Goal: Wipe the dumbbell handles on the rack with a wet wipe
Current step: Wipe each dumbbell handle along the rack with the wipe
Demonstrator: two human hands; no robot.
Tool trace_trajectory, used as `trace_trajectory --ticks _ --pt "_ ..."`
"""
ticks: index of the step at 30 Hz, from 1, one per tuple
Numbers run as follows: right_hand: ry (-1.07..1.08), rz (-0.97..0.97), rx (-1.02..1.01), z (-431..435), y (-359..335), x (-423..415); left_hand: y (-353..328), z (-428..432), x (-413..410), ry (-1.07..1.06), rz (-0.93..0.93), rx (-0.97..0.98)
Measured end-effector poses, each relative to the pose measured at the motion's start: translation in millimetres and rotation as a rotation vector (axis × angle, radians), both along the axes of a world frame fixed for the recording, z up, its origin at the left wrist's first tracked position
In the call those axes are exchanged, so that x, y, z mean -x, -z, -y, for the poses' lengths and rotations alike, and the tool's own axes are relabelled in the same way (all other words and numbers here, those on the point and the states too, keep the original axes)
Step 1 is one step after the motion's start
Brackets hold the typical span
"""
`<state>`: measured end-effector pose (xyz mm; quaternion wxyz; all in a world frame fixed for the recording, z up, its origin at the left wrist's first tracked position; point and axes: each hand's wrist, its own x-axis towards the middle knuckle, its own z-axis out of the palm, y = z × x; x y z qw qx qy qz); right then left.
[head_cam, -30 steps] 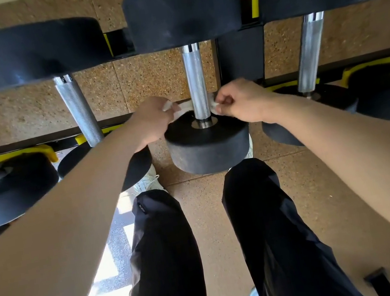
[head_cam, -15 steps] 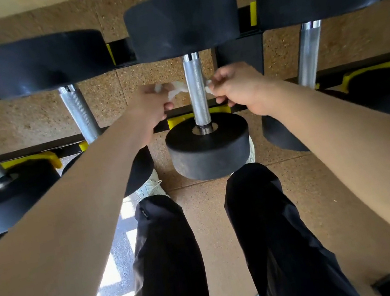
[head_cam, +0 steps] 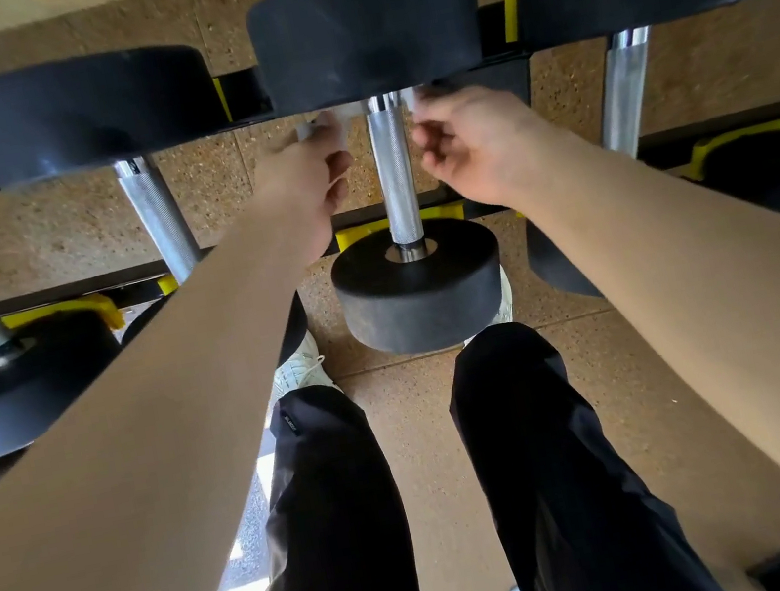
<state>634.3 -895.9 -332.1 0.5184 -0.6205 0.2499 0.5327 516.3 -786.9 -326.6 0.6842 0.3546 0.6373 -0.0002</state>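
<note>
The wipe [head_cam: 330, 122] loops behind the middle handle [head_cam: 395, 174] at its far end, on the rack [head_cam: 387, 232]. The left hand [head_cam: 305, 180] and right hand [head_cam: 466, 146] each keep a grip pinched on one end. It looks limp and light, so it is probably best held taut by its ends.

Both hands [head_cam: 305, 180] [head_cam: 470, 140] have slid the wet wipe [head_cam: 348, 112] up the handle [head_cam: 395, 174] to its far end.

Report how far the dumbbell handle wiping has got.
Done: the wet wipe has slid along the middle handle, near end to far end, within the last second. In hand: left grip and right grip pinch its ends there. Left: neighbouring handles; whether wiped, cannot tell.
</note>
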Motion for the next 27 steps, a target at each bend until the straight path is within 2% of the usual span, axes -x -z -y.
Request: trace_trajectory --ticks 3,8,12,15,19,27 --pt "0.072 -0.014 -0.065 20.8 5.7 -12.0 -5.8 11.2 -13.2 0.061 -0.01 0.014" --pt "-0.011 0.018 -0.065 15.9 8.9 -3.8 -9.8 6.3 2.1 0.075 0.005 -0.015" --pt "-0.034 0.042 -0.011 -3.7 3.9 7.3 -10.6 1.3 18.3 0.006 0.017 -0.04" --pt "-0.051 0.05 -0.102 14.6 -1.7 -0.6 -12.0 7.6 2.7 0.046 -0.003 -0.057" --pt "-0.242 0.165 -0.134 38.4 -0.8 -6.9 -12.4 15.1 -10.2 0.193 -0.052 -0.159" --pt "-0.662 0.551 0.077 19.9 4.9 7.6 4.4 11.7 37.6 0.668 -0.076 -0.405"
